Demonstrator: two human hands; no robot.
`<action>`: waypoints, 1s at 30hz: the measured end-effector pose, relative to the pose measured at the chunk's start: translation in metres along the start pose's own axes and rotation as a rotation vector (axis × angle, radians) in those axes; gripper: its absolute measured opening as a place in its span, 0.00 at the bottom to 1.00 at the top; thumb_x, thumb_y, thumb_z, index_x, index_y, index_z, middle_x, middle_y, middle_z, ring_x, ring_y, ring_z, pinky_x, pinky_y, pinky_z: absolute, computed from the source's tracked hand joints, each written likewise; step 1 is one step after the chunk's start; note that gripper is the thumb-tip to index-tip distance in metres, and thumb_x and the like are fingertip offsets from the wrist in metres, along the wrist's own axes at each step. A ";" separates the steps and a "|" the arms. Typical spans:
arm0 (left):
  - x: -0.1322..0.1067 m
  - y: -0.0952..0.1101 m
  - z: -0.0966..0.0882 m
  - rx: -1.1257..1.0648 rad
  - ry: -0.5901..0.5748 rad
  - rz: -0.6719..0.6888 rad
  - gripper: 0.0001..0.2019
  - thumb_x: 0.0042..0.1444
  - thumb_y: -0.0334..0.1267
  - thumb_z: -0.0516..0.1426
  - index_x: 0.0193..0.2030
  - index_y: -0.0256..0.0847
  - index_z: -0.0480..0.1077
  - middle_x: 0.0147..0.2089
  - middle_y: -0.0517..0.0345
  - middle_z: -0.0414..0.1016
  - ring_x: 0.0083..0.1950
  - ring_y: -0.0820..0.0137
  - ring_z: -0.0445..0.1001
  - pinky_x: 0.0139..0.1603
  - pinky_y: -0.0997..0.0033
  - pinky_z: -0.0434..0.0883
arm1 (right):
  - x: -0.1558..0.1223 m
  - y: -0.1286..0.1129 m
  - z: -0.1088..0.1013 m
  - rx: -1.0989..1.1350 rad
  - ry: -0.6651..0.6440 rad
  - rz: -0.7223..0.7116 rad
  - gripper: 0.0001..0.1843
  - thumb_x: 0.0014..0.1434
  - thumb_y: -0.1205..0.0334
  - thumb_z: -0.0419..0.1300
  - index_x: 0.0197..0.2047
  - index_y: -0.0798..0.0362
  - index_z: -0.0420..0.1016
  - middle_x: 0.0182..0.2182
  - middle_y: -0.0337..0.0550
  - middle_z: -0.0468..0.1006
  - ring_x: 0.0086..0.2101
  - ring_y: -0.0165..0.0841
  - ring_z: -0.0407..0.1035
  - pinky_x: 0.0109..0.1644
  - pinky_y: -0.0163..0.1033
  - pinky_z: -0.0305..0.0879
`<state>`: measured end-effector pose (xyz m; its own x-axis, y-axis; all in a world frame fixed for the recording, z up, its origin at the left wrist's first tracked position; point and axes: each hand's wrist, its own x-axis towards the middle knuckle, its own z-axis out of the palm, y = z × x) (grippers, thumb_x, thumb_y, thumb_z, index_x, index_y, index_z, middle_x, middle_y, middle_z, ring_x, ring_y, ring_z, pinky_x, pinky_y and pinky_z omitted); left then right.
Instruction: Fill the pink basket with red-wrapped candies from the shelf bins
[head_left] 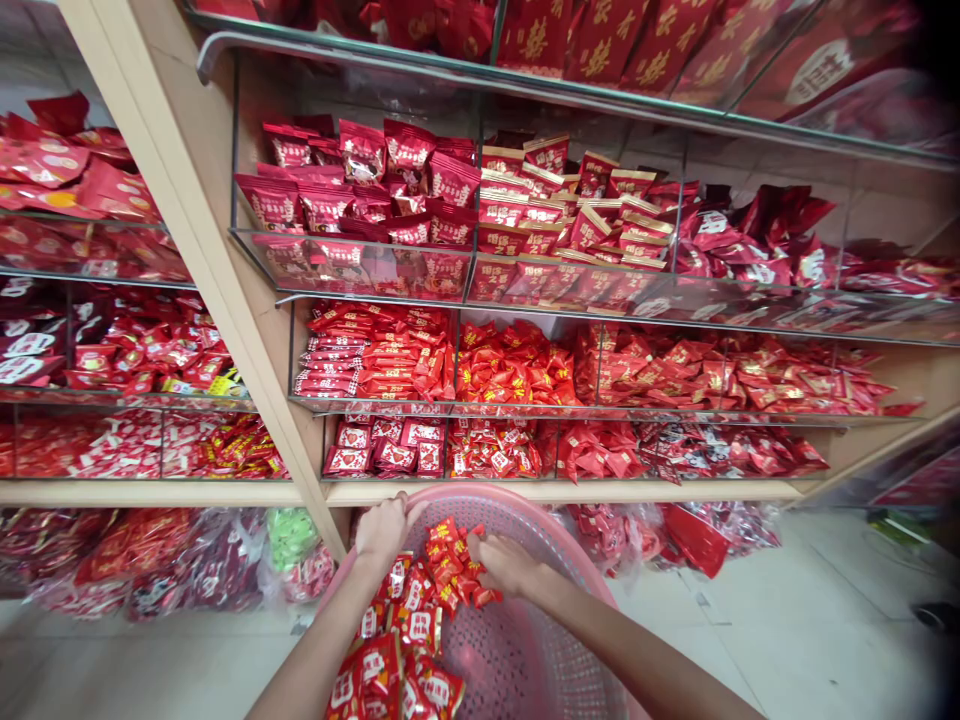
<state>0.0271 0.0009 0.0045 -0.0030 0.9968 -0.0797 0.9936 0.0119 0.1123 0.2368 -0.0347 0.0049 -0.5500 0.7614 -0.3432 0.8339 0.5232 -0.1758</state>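
Handling wrapped candies (448,565) inside pink basket (517,650), left hand (381,532) gripping rim (465,492), right hand (504,566) curled at candies, hold unclear; next move probably needs the basket steady.

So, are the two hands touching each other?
Apart. The head view shows a gap, with small red packets between left hand and right hand.

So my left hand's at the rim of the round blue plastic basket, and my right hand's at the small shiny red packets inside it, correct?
Almost: the head view shows the round plastic basket is pink, not blue. The rest holds: your left hand is at its rim, and your right hand is at the small shiny red packets inside.
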 end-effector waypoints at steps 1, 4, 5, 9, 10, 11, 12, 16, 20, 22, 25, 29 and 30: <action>0.000 0.000 0.000 0.003 0.004 0.001 0.32 0.53 0.62 0.35 0.42 0.39 0.66 0.35 0.46 0.76 0.38 0.61 0.75 0.38 0.63 0.67 | 0.000 0.000 0.001 -0.002 -0.002 0.005 0.26 0.49 0.68 0.56 0.53 0.60 0.59 0.45 0.55 0.72 0.44 0.42 0.67 0.42 0.41 0.64; 0.000 -0.001 0.001 0.010 0.018 0.007 0.32 0.52 0.63 0.35 0.41 0.39 0.67 0.34 0.46 0.76 0.38 0.60 0.75 0.37 0.63 0.68 | -0.003 -0.001 0.002 0.003 0.010 0.016 0.27 0.50 0.68 0.56 0.54 0.59 0.59 0.46 0.55 0.71 0.45 0.41 0.67 0.44 0.40 0.63; 0.000 -0.001 0.001 0.013 0.022 0.007 0.32 0.52 0.62 0.35 0.41 0.39 0.67 0.34 0.46 0.76 0.37 0.60 0.75 0.37 0.64 0.68 | -0.005 -0.001 0.001 0.002 0.022 0.020 0.26 0.50 0.67 0.57 0.53 0.58 0.59 0.46 0.54 0.71 0.45 0.41 0.67 0.44 0.40 0.63; 0.000 -0.002 0.003 0.024 0.007 -0.010 0.32 0.54 0.61 0.36 0.44 0.37 0.67 0.37 0.44 0.76 0.39 0.59 0.75 0.37 0.65 0.68 | -0.017 -0.003 -0.025 0.019 0.113 0.018 0.18 0.52 0.63 0.57 0.47 0.55 0.63 0.42 0.51 0.73 0.41 0.39 0.68 0.41 0.39 0.62; 0.001 -0.002 0.003 0.025 0.002 -0.015 0.32 0.54 0.61 0.37 0.44 0.36 0.67 0.37 0.43 0.76 0.40 0.59 0.75 0.37 0.65 0.68 | -0.021 -0.004 -0.037 0.032 0.152 0.005 0.15 0.52 0.62 0.56 0.45 0.54 0.64 0.41 0.50 0.73 0.40 0.38 0.68 0.40 0.38 0.61; 0.001 -0.002 0.003 0.022 -0.002 -0.017 0.32 0.54 0.61 0.37 0.44 0.36 0.67 0.38 0.43 0.76 0.40 0.58 0.75 0.38 0.66 0.68 | -0.026 -0.005 -0.051 0.051 0.200 -0.016 0.13 0.53 0.62 0.55 0.43 0.54 0.65 0.40 0.48 0.73 0.39 0.37 0.68 0.40 0.37 0.61; 0.001 -0.002 0.003 0.016 -0.005 -0.017 0.32 0.54 0.61 0.37 0.44 0.36 0.67 0.38 0.43 0.75 0.41 0.58 0.74 0.38 0.66 0.68 | -0.030 -0.006 -0.066 0.074 0.251 -0.040 0.11 0.54 0.61 0.55 0.41 0.53 0.65 0.39 0.47 0.73 0.39 0.36 0.68 0.39 0.36 0.60; 0.001 -0.002 0.001 0.006 -0.006 -0.014 0.32 0.54 0.61 0.36 0.44 0.36 0.67 0.39 0.44 0.75 0.41 0.59 0.74 0.38 0.66 0.67 | -0.045 -0.003 -0.135 0.134 0.476 -0.115 0.07 0.58 0.62 0.50 0.39 0.51 0.65 0.34 0.41 0.73 0.34 0.29 0.67 0.36 0.32 0.58; 0.000 -0.001 0.000 0.026 -0.004 -0.020 0.33 0.53 0.61 0.36 0.45 0.36 0.67 0.39 0.43 0.75 0.41 0.58 0.74 0.38 0.66 0.68 | -0.052 0.021 -0.193 0.008 0.708 -0.055 0.09 0.60 0.64 0.47 0.41 0.52 0.66 0.36 0.42 0.72 0.37 0.30 0.66 0.40 0.34 0.58; 0.000 -0.001 0.000 0.029 0.002 -0.016 0.32 0.53 0.61 0.37 0.45 0.37 0.66 0.38 0.44 0.75 0.40 0.58 0.74 0.37 0.66 0.68 | -0.051 0.039 -0.211 -0.098 0.742 0.021 0.11 0.60 0.66 0.46 0.44 0.52 0.66 0.38 0.45 0.71 0.40 0.31 0.65 0.41 0.34 0.58; 0.000 -0.002 0.002 0.025 0.018 -0.002 0.32 0.54 0.60 0.36 0.44 0.37 0.66 0.36 0.44 0.76 0.39 0.57 0.75 0.37 0.64 0.68 | -0.048 0.060 -0.224 -0.260 0.667 0.116 0.14 0.59 0.69 0.47 0.46 0.53 0.66 0.39 0.45 0.69 0.41 0.31 0.65 0.39 0.32 0.57; 0.000 -0.002 0.003 0.009 0.027 0.001 0.32 0.54 0.60 0.36 0.43 0.37 0.67 0.37 0.42 0.76 0.38 0.55 0.75 0.36 0.62 0.68 | -0.043 0.070 -0.227 -0.445 0.564 0.133 0.12 0.60 0.68 0.46 0.43 0.54 0.68 0.37 0.46 0.68 0.38 0.31 0.64 0.35 0.31 0.55; -0.001 -0.002 0.003 0.001 0.026 0.003 0.32 0.54 0.61 0.36 0.43 0.37 0.67 0.37 0.42 0.76 0.38 0.56 0.74 0.36 0.62 0.68 | -0.042 0.070 -0.226 -0.489 0.559 0.123 0.11 0.60 0.68 0.46 0.41 0.54 0.68 0.36 0.46 0.68 0.38 0.31 0.64 0.35 0.32 0.55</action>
<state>0.0249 0.0002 0.0016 -0.0029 0.9986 -0.0534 0.9937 0.0089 0.1117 0.3079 0.0570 0.2158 -0.5040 0.8380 0.2089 0.8473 0.4329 0.3077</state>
